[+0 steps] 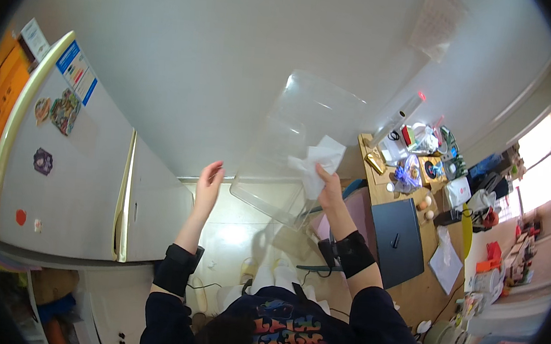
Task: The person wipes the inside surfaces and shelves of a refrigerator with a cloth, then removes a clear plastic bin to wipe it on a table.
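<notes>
My right hand [329, 184] grips a bunch of white tissues [324, 161], the thumb on top of them. Behind and below the tissues is a large clear plastic box [265, 203], open and seen through; whether my right hand also holds it I cannot tell. My left hand [210, 183] is raised to the left of the box, fingers apart and slightly bent, holding nothing. It does not appear to touch the box.
A fridge [89, 165] with magnets stands at the left. On the right, a wooden desk [437, 294] bears a dark closed laptop [397, 244], eggs [423, 204] and several small things. A pink chair [358, 213] is beside the desk. Slippers [200, 294] lie on the tiled floor.
</notes>
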`<state>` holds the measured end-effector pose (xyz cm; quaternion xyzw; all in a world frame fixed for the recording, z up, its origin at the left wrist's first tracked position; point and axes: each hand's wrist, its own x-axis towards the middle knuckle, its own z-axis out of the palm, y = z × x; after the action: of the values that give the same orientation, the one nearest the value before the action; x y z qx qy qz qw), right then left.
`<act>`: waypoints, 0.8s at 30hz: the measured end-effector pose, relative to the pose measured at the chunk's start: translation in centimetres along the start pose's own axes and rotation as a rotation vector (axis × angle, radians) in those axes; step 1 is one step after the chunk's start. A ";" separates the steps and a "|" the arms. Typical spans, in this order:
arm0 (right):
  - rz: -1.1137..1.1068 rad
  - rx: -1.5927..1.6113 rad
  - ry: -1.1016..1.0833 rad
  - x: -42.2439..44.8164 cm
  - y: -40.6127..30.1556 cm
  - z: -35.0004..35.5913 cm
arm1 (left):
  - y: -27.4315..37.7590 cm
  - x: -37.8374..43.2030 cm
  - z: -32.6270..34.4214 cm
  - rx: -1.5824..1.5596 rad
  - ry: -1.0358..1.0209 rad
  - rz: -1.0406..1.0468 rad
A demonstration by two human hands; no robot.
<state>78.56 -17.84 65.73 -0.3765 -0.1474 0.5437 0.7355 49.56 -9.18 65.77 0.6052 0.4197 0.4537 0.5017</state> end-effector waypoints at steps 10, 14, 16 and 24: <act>-0.445 -0.746 0.162 -1.9 8.4 6.6 | 8.7 4.7 13.9 0.636 -0.253 -0.182; -0.548 -0.872 0.114 -3.4 9.6 8.8 | 7.9 5.9 11.7 0.679 -0.181 -0.144; -0.556 -1.014 0.046 -3.6 9.4 8.4 | 7.3 5.9 11.0 0.750 -0.152 -0.148; -0.452 -1.090 -0.340 -5.2 7.7 8.4 | 4.5 5.5 7.4 0.341 -0.072 -0.479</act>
<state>66.07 -18.24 66.91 -0.5658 -0.5959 0.2730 0.5003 58.26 -6.19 70.28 0.5803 0.6027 0.2235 0.5000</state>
